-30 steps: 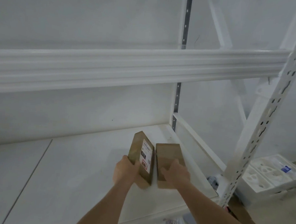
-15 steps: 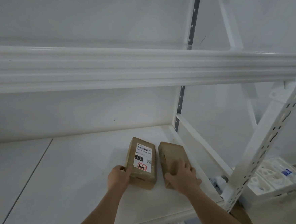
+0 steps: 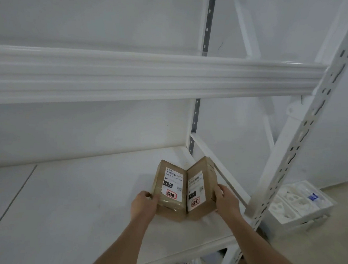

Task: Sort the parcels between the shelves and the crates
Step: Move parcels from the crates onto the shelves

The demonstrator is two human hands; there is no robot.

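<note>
Where parcels (image 3: 185,190) lie, white shelf (image 3: 71,197), white wall (image 3: 95,13)

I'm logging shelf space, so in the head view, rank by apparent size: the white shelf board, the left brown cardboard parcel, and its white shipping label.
1. White shelf board, largest by far.
2. Left brown cardboard parcel.
3. Its white shipping label, smallest.

Shelf board (image 3: 71,203) is bare left of the two parcels (image 3: 182,191), wide room for a hand there. Overhead, the upper shelf beam (image 3: 131,79) caps the opening. Right side is tight: side rail (image 3: 218,166) just beside the tilted parcel, slotted front upright (image 3: 296,140) beyond it. Back wall (image 3: 66,128) closes the rear; approach from front only.
</note>
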